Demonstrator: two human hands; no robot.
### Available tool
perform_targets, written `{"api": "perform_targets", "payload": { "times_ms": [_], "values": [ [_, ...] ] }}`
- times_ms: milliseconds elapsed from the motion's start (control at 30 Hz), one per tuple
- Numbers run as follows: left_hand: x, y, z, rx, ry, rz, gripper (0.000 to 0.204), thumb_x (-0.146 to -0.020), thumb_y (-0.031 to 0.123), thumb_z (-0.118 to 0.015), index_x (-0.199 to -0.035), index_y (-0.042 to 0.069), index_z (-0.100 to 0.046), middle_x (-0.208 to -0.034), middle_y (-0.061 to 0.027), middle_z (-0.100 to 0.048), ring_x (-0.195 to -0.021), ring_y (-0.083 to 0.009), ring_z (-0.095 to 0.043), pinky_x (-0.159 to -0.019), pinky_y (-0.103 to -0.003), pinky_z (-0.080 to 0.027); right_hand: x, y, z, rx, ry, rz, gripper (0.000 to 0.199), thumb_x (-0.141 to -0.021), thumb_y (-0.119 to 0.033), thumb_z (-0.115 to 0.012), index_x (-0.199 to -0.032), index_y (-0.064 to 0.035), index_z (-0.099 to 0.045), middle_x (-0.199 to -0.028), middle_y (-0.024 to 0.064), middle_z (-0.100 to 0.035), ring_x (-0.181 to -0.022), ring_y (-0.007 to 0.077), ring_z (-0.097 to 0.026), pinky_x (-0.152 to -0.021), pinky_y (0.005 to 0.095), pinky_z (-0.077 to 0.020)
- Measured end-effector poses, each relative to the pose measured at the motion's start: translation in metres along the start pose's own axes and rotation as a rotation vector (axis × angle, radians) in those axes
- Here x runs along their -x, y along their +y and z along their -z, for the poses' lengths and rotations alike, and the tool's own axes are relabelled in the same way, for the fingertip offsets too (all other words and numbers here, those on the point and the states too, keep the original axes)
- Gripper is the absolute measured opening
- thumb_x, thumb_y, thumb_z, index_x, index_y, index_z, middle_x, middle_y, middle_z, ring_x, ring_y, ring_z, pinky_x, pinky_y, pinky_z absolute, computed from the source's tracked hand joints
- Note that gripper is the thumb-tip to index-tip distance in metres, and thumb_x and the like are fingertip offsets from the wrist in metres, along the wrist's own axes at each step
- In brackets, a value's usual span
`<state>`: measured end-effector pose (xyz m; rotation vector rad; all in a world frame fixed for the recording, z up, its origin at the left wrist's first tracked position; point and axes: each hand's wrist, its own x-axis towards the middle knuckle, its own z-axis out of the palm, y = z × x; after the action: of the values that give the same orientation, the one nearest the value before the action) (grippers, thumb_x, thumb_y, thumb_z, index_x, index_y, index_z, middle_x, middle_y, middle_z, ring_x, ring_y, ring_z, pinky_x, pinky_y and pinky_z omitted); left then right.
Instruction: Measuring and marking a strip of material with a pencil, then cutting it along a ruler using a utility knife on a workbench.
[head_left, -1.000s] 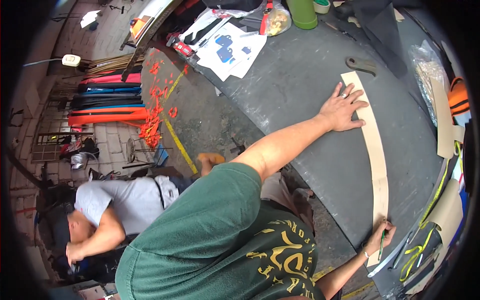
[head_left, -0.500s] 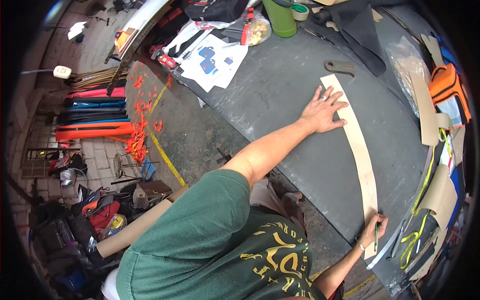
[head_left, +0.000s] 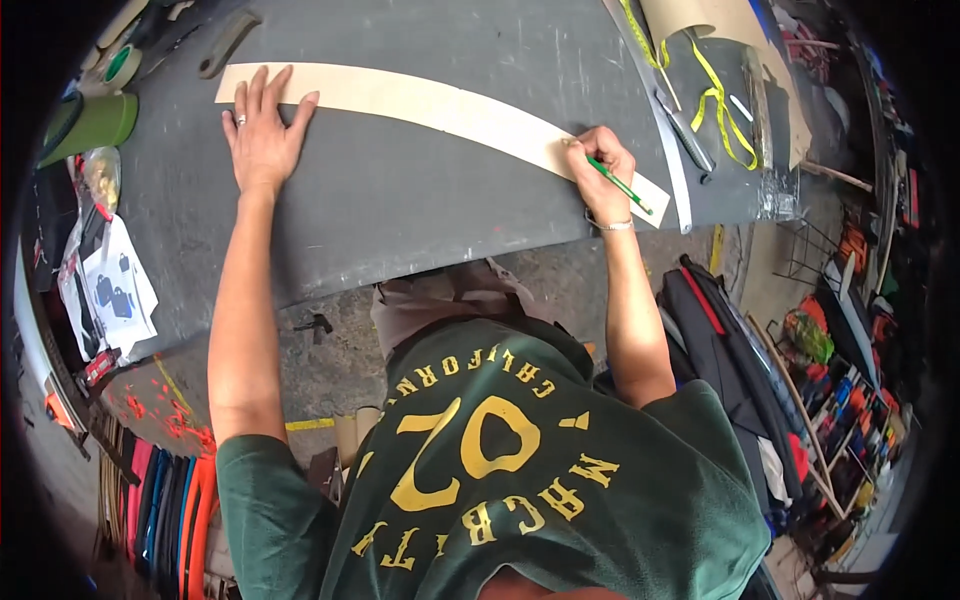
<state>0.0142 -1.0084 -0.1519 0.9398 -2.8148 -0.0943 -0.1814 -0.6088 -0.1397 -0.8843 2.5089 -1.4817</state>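
Observation:
A long pale strip of paper or card (head_left: 400,92) lies across the dark worktable (head_left: 400,200), bending downward toward the right because of the lens. My left hand (head_left: 264,135) rests flat on its left end with the fingers spread, and a ring shows on one finger. Near the strip's right end my right hand (head_left: 604,172) is closed around a green pencil (head_left: 625,187), its side resting on the strip. The pencil's tip is hidden by my fingers.
Beyond the strip's left end lies a grey metal tool (head_left: 228,45). Right of my right hand are a long pale ruler-like strip (head_left: 672,165), a dark-handled cutter (head_left: 688,135), a yellow measuring tape (head_left: 712,90) and rolled brown card (head_left: 690,15). Printed sheets (head_left: 118,285) lie at the left.
The view has swung round, so the strip now runs across the picture instead of down it. My left hand stays flat on the strip; my right still holds the pencil near its other end.

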Motion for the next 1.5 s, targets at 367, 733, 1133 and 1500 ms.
{"api": "perform_targets", "payload": {
  "times_ms": [367, 733, 1133, 1500],
  "values": [
    [0.000, -0.006, 0.002, -0.014, -0.011, -0.012, 0.072, -0.095, 0.071, -0.050, -0.154, 0.030, -0.044, -0.165, -0.0022, -0.033, -0.155, -0.0294, -0.022, -0.126, -0.059, -0.014, -0.002, -0.003, 0.004, -0.352, -0.011, -0.156, 0.006, -0.088, 0.002, -0.057, -0.085, -0.0032, -0.056, -0.092, 0.0055, -0.065, -0.082, 0.0098, -0.056, -0.079, 0.0252, -0.0474],
    [-0.013, -0.036, -0.010, 0.047, 0.089, -0.271, 0.072, -0.093, 0.059, -0.064, -0.151, 0.018, -0.052, -0.155, -0.0173, -0.048, -0.144, -0.0353, -0.043, -0.118, -0.051, -0.033, -0.078, 0.012, 0.036, 0.440, -0.015, -0.218, 0.024, -0.080, -0.017, -0.068, -0.099, -0.0033, -0.066, -0.099, 0.0221, -0.069, -0.094, 0.0413, -0.069, -0.084, 0.0509, -0.0552],
    [-0.057, -0.041, 0.017, -0.070, -0.162, -0.285, 0.091, -0.072, 0.059, -0.084, -0.145, 0.013, -0.053, -0.152, -0.0122, -0.049, -0.146, -0.0313, -0.039, -0.122, -0.057, -0.020, -0.076, -0.008, 0.003, 0.623, 0.115, -0.072, 0.031, -0.081, -0.021, -0.073, -0.108, -0.0066, -0.071, -0.116, 0.0149, -0.061, -0.119, 0.0341, -0.055, -0.101, 0.0475, -0.0484],
    [-0.056, -0.015, 0.050, 0.260, -0.443, -0.524, 0.070, -0.071, 0.051, -0.087, -0.122, 0.010, -0.064, -0.086, -0.0116, -0.067, -0.097, -0.0327, -0.063, -0.086, -0.041, -0.047, 0.010, -0.099, -0.059, 0.569, -0.144, 0.044, 0.062, -0.078, -0.030, -0.083, -0.135, -0.0156, -0.064, -0.128, 0.0067, -0.063, -0.123, 0.0317, -0.053, -0.104, 0.0479, -0.0421]
  ]
}}
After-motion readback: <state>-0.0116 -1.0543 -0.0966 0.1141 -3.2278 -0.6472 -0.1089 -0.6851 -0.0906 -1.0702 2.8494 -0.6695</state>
